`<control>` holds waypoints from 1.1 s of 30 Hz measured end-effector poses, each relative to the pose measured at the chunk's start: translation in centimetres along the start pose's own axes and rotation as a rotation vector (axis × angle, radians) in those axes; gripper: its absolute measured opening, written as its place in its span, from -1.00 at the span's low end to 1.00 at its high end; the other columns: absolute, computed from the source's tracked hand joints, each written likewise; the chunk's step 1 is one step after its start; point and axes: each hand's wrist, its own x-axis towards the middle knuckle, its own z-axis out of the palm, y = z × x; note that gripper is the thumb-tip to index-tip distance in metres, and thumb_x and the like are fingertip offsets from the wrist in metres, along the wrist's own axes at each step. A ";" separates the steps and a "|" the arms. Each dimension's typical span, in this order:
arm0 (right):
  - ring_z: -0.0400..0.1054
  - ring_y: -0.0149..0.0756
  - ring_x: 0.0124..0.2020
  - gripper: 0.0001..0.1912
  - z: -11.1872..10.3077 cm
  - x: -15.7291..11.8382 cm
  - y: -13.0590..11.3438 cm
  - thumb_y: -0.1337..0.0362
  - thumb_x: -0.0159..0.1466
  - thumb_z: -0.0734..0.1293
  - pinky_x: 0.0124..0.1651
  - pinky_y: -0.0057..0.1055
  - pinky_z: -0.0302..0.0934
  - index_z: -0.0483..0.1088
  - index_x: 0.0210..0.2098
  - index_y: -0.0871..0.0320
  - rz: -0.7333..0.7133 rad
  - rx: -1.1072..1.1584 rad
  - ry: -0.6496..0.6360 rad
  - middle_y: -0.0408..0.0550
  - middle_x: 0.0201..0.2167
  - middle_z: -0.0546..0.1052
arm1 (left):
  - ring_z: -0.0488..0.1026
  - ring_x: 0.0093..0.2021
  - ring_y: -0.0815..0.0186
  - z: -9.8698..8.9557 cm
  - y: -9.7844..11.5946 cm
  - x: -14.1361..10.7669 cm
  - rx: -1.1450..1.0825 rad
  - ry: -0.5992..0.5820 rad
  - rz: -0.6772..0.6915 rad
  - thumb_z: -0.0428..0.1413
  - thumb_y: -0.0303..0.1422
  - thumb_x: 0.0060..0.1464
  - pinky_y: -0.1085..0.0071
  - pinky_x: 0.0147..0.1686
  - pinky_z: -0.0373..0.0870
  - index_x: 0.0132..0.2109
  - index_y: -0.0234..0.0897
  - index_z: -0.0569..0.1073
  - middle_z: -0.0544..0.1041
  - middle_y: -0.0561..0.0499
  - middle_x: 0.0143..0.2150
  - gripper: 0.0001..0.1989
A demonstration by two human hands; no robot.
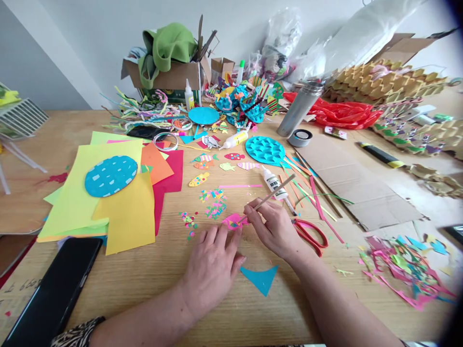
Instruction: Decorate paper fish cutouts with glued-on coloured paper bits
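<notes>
A small pink paper fish (232, 221) with coloured bits on it lies on the wooden table. My left hand (213, 262) rests flat just in front of it, fingers spread, fingertips at the fish's lower edge. Between the fingers of my right hand (271, 226) is a thin wooden stick (275, 193), slanted, its lower tip on the fish. Beyond lie small piles of cut paper bits (216, 209) and several decorated paper fish (198, 180). A blue paper scrap (261, 278) is nearer me, between my forearms.
Red-handled scissors (313, 235) and a white glue bottle (274, 184) are by my right hand. Coloured sheets (130, 217) and a black phone (54, 294) lie left. At right are cardboard (356, 183) and paper scraps (401, 265); a metal flask (300, 108) stands behind.
</notes>
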 end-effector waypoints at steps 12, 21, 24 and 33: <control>0.26 -0.36 -0.46 -0.77 -0.2 0.0 0.1 0.36 0.38 0.16 -0.35 -0.39 0.09 0.29 -0.41 0.16 -0.047 -0.023 -0.011 -0.10 -0.51 0.40 | 0.28 -0.01 0.05 0.0 0.0 0.2 0.028 -0.003 -0.004 0.07 -0.19 0.22 0.08 -0.09 0.36 0.26 -0.23 0.28 0.37 -0.16 0.08 -0.50; 0.33 -0.33 -0.41 -0.78 -0.6 -0.1 0.4 0.36 0.38 0.14 -0.30 -0.38 0.16 0.32 -0.37 0.16 -0.030 -0.018 -0.037 -0.07 -0.45 0.47 | 0.27 0.02 0.05 0.1 0.0 0.1 0.027 0.001 0.002 0.07 -0.18 0.22 0.07 -0.06 0.35 0.25 -0.22 0.30 0.36 -0.16 0.11 -0.51; 0.33 -0.32 -0.41 -0.79 -0.6 -0.1 0.4 0.37 0.38 0.13 -0.30 -0.37 0.17 0.32 -0.37 0.16 -0.030 -0.023 -0.042 -0.06 -0.45 0.46 | 0.27 0.03 0.05 0.1 -0.1 0.1 0.024 0.000 0.006 0.06 -0.19 0.23 0.07 -0.05 0.35 0.25 -0.22 0.30 0.35 -0.17 0.12 -0.52; 0.32 -0.32 -0.40 -0.80 -0.6 -0.2 0.4 0.38 0.36 0.14 -0.31 -0.37 0.16 0.31 -0.37 0.15 -0.033 -0.029 -0.049 -0.06 -0.44 0.45 | 0.28 0.01 0.04 0.0 0.0 0.2 0.025 -0.010 0.004 0.06 -0.19 0.23 0.06 -0.07 0.35 0.24 -0.24 0.30 0.36 -0.17 0.11 -0.51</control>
